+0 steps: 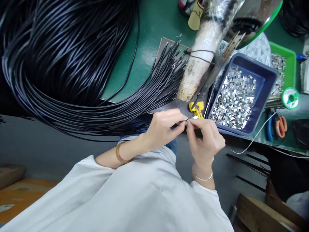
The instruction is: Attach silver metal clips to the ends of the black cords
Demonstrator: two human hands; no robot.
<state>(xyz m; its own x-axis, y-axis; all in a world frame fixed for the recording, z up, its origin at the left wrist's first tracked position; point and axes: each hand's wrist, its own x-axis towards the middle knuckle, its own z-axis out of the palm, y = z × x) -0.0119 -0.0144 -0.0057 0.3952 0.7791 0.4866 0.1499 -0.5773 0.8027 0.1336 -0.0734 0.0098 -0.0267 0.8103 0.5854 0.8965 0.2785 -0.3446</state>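
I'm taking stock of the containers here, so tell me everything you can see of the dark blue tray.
The dark blue tray is rectangular with rounded corners, raised walls and a rim, and looks like plastic. It sits upright, turned at an angle, near the front edge of the green tabletop. Many small, shiny metal-looking pieces lie loose inside. A green tray is just beyond it. The right hand is by its near corner; contact is unclear.

The tray [262,80] of metal clips [235,100] is resting on the table [147,42]; left of it the cable bundle [96,114] is lying, right of it the pliers [275,127], behind it a second tray [292,64].
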